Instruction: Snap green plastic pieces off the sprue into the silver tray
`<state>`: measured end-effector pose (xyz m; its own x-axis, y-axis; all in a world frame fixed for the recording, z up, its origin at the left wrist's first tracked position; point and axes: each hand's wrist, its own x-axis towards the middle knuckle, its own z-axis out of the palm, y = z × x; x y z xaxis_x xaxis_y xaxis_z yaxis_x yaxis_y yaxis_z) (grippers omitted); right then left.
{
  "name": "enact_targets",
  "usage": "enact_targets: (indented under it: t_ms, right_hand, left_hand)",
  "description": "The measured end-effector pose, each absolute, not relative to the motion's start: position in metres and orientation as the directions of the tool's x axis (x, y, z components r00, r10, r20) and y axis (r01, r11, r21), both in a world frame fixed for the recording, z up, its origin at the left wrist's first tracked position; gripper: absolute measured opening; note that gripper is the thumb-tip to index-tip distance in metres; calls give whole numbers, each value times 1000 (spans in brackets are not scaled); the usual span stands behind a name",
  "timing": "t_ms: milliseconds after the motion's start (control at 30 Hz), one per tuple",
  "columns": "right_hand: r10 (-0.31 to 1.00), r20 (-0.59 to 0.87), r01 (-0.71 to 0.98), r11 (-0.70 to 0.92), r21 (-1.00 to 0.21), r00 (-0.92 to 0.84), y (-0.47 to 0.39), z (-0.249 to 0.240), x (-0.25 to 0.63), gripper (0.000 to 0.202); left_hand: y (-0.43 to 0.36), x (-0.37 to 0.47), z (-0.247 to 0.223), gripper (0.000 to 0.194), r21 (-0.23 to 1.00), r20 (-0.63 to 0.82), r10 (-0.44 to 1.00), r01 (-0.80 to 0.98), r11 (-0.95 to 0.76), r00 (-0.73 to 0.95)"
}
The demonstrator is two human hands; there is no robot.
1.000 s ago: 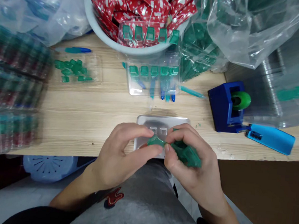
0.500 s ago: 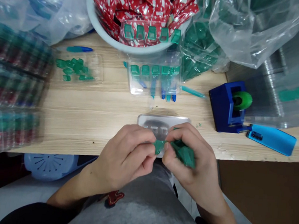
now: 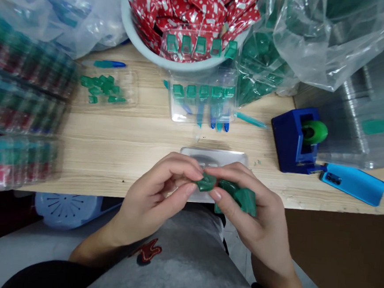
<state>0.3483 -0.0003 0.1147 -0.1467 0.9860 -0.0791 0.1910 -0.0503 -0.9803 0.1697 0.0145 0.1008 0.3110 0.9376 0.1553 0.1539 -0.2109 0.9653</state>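
My left hand [image 3: 161, 192] pinches the left side of a small green plastic piece [image 3: 206, 182] between thumb and fingertips. On the other side, the thumb and forefinger of my right hand [image 3: 253, 206] touch the same piece. More green plastic pieces [image 3: 246, 200] are tucked in my right palm, partly hidden by the fingers. Below both hands lies a silver-grey tray [image 3: 234, 157] at the table's front edge, largely covered by them. Farther back, a clear blister pack [image 3: 174, 109] holds a row of green cups [image 3: 203, 91], with blue and teal pens [image 3: 200, 112] showing under it.
A round tub [image 3: 185, 66] of red dotted packets [image 3: 203, 5] stands at the back. Filled clear packs [image 3: 21, 113] are stacked left, near a clear tray of green bits [image 3: 100, 85]. At right are a blue tape dispenser [image 3: 288, 142], a blue phone [image 3: 355, 183] and plastic bags [image 3: 340, 36].
My left thumb has come up and the left fingers have opened out around the small green piece, which has turned between my hands. The whole view has shifted slightly.
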Motion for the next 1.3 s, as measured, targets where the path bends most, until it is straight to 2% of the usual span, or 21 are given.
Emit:
enact_targets:
  t_ms: [133,233,367,500,633,767,900,1133,1300]
  right_hand:
    - [987,-36,210,-3,-978,-157,-1,110,348,18]
    - [978,-13,233,37,-972,-210,-2,107,351,25]
    - [948,40,239,120,-963,-316,-8,102,357,23]
    - [904,-79,278,45,-959,-419,-19,91,357,6]
    - [921,-201,311,-95,-946,-333,-25,76,349,6]
    - [944,-241,370,-146,-918,-224,-21,71,342,8]
    - [955,-246,411,-160,-897,-166,-18,72,343,22]
    - [973,-228,409,-191,-892,-41,-14,84,351,14]
    - [957,-290,320,-281,-905,20,-10,88,354,13]
  left_hand:
    - [16,168,101,12,968,98,913,174,-180,395]
    - [20,166,101,3,975,43,916,184,-126,398]
    - [18,161,98,11,989,-52,876,148,-22,479]
    - [1,152,85,6,984,-129,812,175,33,569]
    - [-11,147,73,16,954,-73,848,285,-93,524]
    - [-3,148,71,17,829,63,880,467,-309,470]
    - [12,147,67,11,754,68,908,574,-319,414]
    - [28,142,58,13,787,-12,919,571,-235,394]
    - [28,142,55,16,684,70,875,615,-392,480]
